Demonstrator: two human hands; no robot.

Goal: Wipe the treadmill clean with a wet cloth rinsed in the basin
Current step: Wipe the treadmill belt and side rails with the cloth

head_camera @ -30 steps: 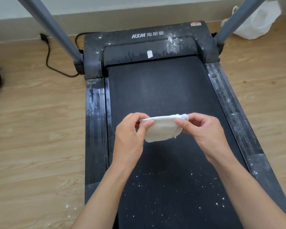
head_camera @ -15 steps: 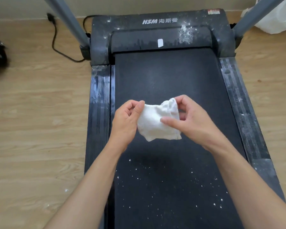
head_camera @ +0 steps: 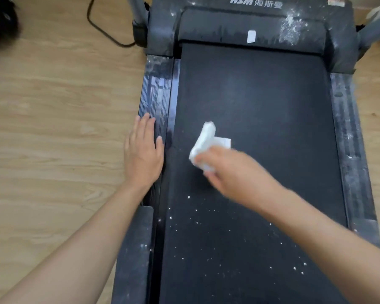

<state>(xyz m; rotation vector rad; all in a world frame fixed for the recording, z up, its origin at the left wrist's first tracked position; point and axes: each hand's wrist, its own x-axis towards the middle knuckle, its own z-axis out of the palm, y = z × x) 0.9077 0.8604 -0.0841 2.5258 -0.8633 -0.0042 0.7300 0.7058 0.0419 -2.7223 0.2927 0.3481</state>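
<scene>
Under the right hand [head_camera: 233, 170]: the cloth [head_camera: 206, 143] is bunched in its grasp, low over the treadmill belt [head_camera: 261, 95]; blur hides the finger placement and whether the cloth is touching.
Left of the grip: the left hand [head_camera: 143, 150] lies flat with straight fingers on the left side rail [head_camera: 156, 88], holding nothing.
Risk, loose flap: a corner of cloth sticks out beyond the fingers. It could fold under and miss the belt, leaving streaks.
Risk, specks: white specks [head_camera: 206, 227] dot the belt nearer the person than the grip. A damp cloth may smear them or push them toward the rails rather than lift them.
Risk, sliding belt: a hard push could shift the belt and upset the braced posture.
Risk, water: a power cable [head_camera: 101, 25] lies beyond and left of the grip, so drips that way would be unwelcome.
Beyond the grip: the motor cover [head_camera: 206, 25] carries a powder patch [head_camera: 292, 29], not yet wiped.
Right of the grip: the right side rail [head_camera: 347, 132] looks dusty.
Room: a wooden floor [head_camera: 53, 106] lies on both sides; the basin is not in view.
</scene>
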